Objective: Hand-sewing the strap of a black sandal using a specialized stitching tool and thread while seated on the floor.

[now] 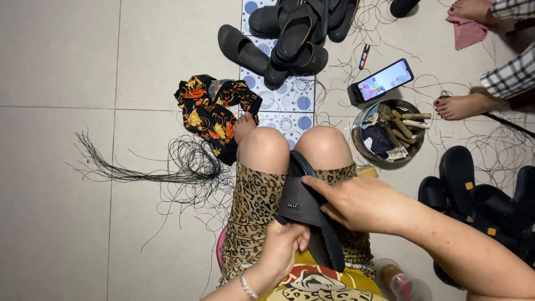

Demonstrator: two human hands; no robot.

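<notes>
I see a home floor used as a sandal workshop: black sandals [290,33] piled beyond the metal bowl [361,146] of tools, thread [184,164] left of it.

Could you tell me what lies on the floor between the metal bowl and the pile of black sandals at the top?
In the head view, a phone with its screen lit lies between the metal bowl and the sandal pile, with loose black threads around it.

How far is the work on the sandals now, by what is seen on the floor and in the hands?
Done, it seems: a pile of black sandals lies ahead on the floor. In hand: the left hand and right hand hold one black sandal on the lap. Left, perhaps: more sandals at the right, and loose black thread.
</notes>
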